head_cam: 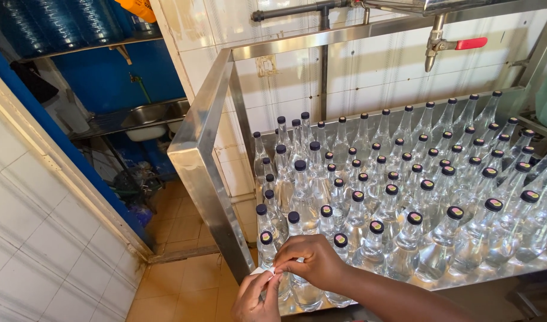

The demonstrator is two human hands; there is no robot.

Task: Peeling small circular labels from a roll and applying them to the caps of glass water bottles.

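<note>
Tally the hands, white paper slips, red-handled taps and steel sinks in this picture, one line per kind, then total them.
Hands: 2 (left hand, right hand)
White slip, pinched in the left hand: 1
Red-handled tap: 1
Steel sink: 1
Total: 5

Clear bottle (302, 290): filled with clear liquid, upright, front-left corner of bottle cluster on steel desk (500, 271), neck and cap hidden under hand. Small white strip (263, 271): flat, thin, pinched just left of bottle's neck, touching fingertips.
</note>
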